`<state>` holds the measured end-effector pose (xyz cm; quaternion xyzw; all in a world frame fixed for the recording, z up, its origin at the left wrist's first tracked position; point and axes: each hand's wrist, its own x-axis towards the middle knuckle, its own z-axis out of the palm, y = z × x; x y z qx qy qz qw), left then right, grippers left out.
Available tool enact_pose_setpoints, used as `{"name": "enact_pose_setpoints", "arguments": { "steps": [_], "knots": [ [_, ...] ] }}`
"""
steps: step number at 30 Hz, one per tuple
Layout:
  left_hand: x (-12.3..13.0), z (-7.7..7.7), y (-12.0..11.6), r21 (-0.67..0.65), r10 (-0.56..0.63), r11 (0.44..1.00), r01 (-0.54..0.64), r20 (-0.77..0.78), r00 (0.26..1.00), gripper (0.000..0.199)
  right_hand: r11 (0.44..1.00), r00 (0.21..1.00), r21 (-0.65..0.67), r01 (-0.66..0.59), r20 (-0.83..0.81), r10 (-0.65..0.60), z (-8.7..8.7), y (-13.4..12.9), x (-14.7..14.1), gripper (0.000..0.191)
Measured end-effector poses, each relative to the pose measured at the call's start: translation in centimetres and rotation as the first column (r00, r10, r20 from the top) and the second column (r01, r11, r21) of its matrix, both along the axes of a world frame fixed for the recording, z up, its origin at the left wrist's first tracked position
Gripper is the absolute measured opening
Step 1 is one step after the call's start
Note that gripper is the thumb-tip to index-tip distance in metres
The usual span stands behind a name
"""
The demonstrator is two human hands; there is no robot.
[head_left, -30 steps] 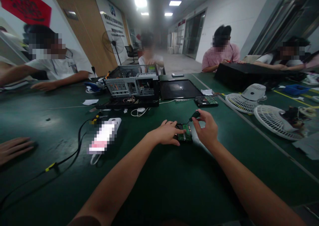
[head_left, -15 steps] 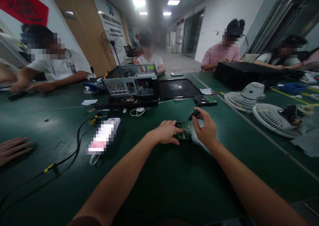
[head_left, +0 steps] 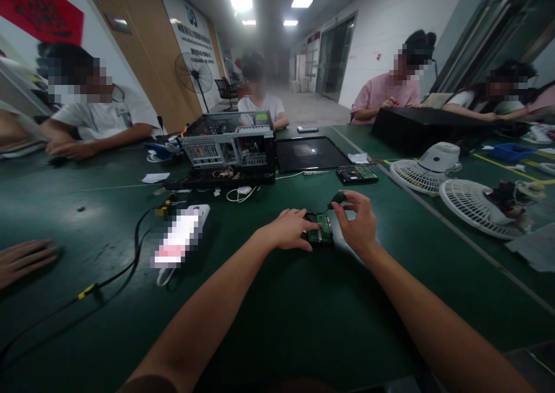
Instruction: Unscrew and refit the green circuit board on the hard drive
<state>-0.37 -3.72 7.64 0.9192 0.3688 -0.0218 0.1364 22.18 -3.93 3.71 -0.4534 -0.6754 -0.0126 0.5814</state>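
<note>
A hard drive (head_left: 319, 238) with its green circuit board facing up lies flat on the green table. My left hand (head_left: 291, 230) grips its left side, with the index finger pressed on the board and the thumb at the near edge. Between the fingertips of my right hand (head_left: 358, 219) is a small dark-green screwdriver (head_left: 336, 200), tilted, its thin shaft pointing down at the far part of the board. Whether the tip touches a screw is too small to tell. A second hard drive (head_left: 358, 175) rests farther back.
An opened computer case (head_left: 229, 150) stands at the back, beside a black panel (head_left: 311, 153). White fan parts (head_left: 427, 170) lie on the right. A phone (head_left: 180, 237) and a black strap (head_left: 136, 248) are on the left, near another person's hand (head_left: 28, 260). Several people sit around the table.
The fingers of my right hand have shifted slightly on the screwdriver handle. My left hand and the hard drive stay put. Across the table, co-workers have moved their hands a little.
</note>
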Motion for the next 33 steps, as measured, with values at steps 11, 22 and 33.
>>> {"name": "enact_pose_setpoints", "arguments": {
  "steps": [11,22,33],
  "knots": [
    [-0.1,0.0,0.2,-0.017,-0.012,1.000,0.012,-0.003,1.000,0.076,0.997,0.994,0.072,0.017,0.105,-0.025,0.6,0.0,0.5,0.037],
    [-0.1,0.1,0.3,-0.023,-0.016,1.000,0.016,-0.010,1.000,0.078,0.998,0.981,0.057,0.007,0.192,-0.018,1.3,-0.5,0.6,0.042],
    [0.2,0.8,-0.9,0.005,0.030,1.000,-0.029,-0.003,1.000,0.081,0.996,0.977,-0.063,-0.060,0.199,0.071,1.6,-0.6,0.4,0.057]
  ]
}}
